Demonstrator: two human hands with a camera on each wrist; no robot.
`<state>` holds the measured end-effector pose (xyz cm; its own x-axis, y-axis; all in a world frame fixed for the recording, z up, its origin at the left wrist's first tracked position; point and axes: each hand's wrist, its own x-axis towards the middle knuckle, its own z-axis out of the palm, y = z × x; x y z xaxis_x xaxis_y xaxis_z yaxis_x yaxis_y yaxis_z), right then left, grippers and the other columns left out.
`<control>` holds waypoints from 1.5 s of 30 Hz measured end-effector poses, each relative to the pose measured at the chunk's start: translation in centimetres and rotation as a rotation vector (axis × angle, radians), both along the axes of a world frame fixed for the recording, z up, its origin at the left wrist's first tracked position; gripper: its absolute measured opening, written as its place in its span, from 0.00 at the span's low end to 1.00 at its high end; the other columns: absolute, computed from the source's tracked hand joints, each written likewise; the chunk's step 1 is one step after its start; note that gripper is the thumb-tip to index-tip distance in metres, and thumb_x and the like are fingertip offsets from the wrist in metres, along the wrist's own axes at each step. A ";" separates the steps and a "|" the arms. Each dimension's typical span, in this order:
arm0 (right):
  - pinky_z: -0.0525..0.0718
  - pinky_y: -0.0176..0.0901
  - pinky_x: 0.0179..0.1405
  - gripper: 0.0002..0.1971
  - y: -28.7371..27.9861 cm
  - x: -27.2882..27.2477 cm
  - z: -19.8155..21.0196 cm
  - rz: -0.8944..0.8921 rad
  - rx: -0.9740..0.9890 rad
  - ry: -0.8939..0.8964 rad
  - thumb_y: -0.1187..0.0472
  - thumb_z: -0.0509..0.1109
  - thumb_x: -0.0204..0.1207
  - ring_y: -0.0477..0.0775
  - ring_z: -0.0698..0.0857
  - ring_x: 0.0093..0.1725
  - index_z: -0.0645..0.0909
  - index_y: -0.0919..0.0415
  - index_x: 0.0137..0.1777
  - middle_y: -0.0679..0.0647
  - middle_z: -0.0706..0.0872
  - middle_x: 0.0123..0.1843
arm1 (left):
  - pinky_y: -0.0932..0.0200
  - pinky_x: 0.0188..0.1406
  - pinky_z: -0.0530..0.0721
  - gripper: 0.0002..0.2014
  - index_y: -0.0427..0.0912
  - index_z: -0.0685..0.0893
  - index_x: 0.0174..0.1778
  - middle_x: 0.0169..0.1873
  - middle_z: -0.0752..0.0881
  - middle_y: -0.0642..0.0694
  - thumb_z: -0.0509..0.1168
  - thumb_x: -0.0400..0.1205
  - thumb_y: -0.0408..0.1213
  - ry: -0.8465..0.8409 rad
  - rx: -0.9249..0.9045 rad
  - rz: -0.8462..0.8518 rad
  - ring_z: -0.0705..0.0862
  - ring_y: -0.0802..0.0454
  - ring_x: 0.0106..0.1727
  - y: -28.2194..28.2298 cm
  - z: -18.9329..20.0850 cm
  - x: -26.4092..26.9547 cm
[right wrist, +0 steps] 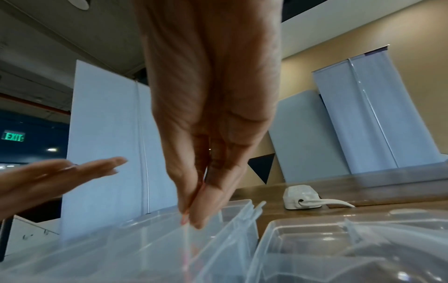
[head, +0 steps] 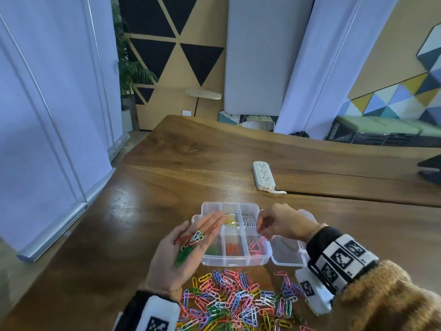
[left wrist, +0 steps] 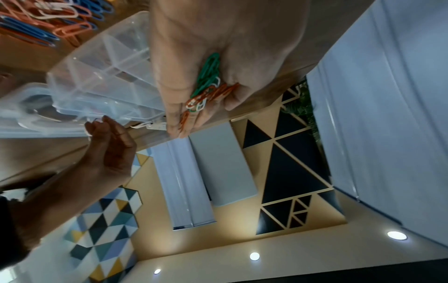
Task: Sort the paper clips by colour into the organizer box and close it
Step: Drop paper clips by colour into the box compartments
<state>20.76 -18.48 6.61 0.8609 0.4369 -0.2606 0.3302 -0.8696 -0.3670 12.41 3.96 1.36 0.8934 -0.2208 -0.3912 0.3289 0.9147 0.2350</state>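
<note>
Sorting partly done; organizer box (head: 235, 260) lid open.
Several compartments hold clips; loose pile (head: 238, 304) at 6 o'clock on tabletop (head: 143, 223). Left hand (head: 188, 247) flat, carrying clips; right hand (head: 279, 223) pinching, seemingly a pink clip.

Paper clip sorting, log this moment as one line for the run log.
left hand flat, palm up, carrying green, red, white clips | right hand pinching a clip over organizer box | lid open | loose pile unsorted

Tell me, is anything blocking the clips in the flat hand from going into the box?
Nothing visible does. The left hand lies open, palm up, with green, red and white clips on it, right beside the organizer box, whose lid is swung open to the right.
</note>
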 end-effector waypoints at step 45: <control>0.78 0.30 0.39 0.09 6.0 -5.8 0.4 0.393 0.406 -0.416 0.55 0.61 0.76 0.37 0.76 0.38 0.82 0.53 0.48 0.46 0.79 0.44 | 0.47 0.34 0.90 0.23 0.29 0.85 0.38 0.35 0.87 0.32 0.55 0.86 0.45 -0.073 -0.001 -0.158 0.90 0.38 0.37 -3.6 1.1 -0.3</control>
<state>15.01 -12.47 7.05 0.6122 0.7293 0.3056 0.7755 -0.4782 -0.4122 12.14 0.36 2.41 0.8737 -0.3609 -0.3262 0.4506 0.8531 0.2630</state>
